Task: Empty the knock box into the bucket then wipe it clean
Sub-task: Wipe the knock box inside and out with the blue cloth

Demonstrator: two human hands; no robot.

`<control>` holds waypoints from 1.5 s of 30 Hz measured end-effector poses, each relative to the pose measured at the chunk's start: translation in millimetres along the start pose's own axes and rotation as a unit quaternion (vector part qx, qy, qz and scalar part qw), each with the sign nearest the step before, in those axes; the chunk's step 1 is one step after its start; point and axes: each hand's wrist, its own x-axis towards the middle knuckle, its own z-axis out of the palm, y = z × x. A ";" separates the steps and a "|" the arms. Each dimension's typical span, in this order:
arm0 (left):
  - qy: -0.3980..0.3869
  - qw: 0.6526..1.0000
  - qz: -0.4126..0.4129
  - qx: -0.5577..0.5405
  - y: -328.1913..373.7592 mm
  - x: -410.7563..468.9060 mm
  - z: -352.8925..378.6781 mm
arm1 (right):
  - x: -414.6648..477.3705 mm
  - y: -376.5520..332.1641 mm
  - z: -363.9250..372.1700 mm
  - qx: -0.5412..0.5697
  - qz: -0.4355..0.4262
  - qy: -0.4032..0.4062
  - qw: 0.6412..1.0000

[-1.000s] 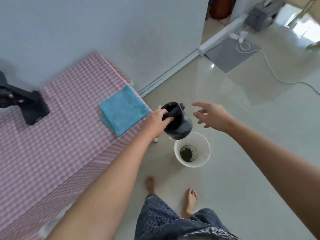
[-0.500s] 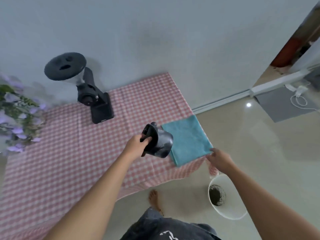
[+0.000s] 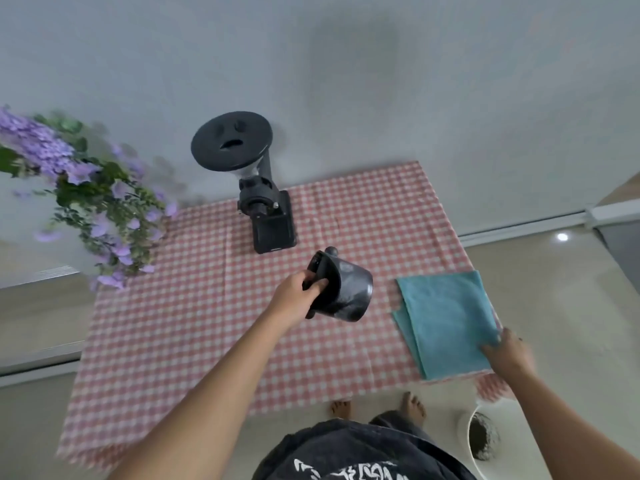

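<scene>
My left hand [image 3: 298,298] grips the black knock box [image 3: 343,292] by its rim and holds it tilted on its side above the middle of the table. A folded blue cloth [image 3: 446,320] lies at the table's right front corner. My right hand [image 3: 509,351] rests on the cloth's near right corner, fingers touching the fabric; it is blurred and I cannot tell whether it has pinched the cloth. The white bucket [image 3: 465,441] stands on the floor at the lower right, with dark coffee grounds [image 3: 483,439] inside, partly hidden by my right forearm.
A black coffee grinder [image 3: 258,188] stands at the back of the pink checked tablecloth [image 3: 194,323]. Purple flowers [image 3: 79,195] hang over the table's left side. A grey wall rises behind. My bare feet [image 3: 377,407] are on the tiled floor below the table's front edge.
My left hand carried the knock box from above the bucket over to the table's middle. My right hand went from open in the air down to the cloth's corner. The view swung left.
</scene>
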 end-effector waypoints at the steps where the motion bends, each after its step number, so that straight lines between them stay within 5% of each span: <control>1: 0.002 1.000 -0.001 -0.006 -0.1 1.2 -0.9 | 2.0 1.0 -1.4 -0.016 -0.014 -0.001 1.000; 4: 0.002 1.000 -0.009 -0.015 3.5 3.8 -2.7 | 4.2 -1.1 -3.4 -0.002 -0.056 -0.009 0.998; 10: 0.014 1.000 -0.006 -0.019 18.1 9.0 -3.4 | -20.5 -27.8 -37.1 0.196 -0.074 -0.015 0.978; 17: 0.025 0.999 -0.002 -0.039 38.1 14.3 5.5 | -88.0 -130.0 -105.0 0.331 -0.304 -0.084 0.889; 21: 0.024 0.999 0.033 -0.035 53.2 13.0 14.8 | -119.7 -187.5 -99.1 0.317 -0.402 -0.099 0.853; 36: 0.056 0.991 0.090 -0.078 52.7 0.4 13.6 | -127.2 -215.6 -78.0 0.304 -0.328 -0.116 0.887; 45: 0.165 0.975 0.146 0.006 70.7 -9.2 11.3 | -171.1 -233.6 -77.8 0.443 -0.263 -0.119 0.849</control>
